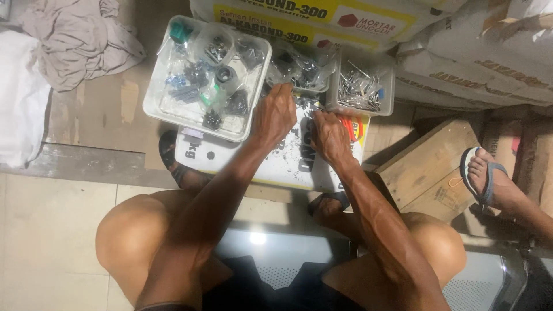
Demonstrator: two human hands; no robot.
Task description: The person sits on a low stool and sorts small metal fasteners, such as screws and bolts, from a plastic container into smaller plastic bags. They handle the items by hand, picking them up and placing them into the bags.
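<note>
I sit over a white sack [276,161] lying flat on the floor. My left hand [275,113] reaches forward, its fingertips among clear plastic bags of small metal parts [299,68] between two trays. My right hand [329,135] rests palm down on the sack beside a scatter of small screws [305,103], fingers curled over them. What either hand grips is hidden by the fingers. An orange-handled tool [350,128] lies just right of my right hand.
A large clear tray [158,109] holds bagged fittings at left; a smaller clear tub [390,86] holds screws at right. Stacked printed sacks [461,63] lie behind. A wooden crate [429,167] and another person's sandalled foot [484,175] are at right. Crumpled cloth [75,40] lies far left.
</note>
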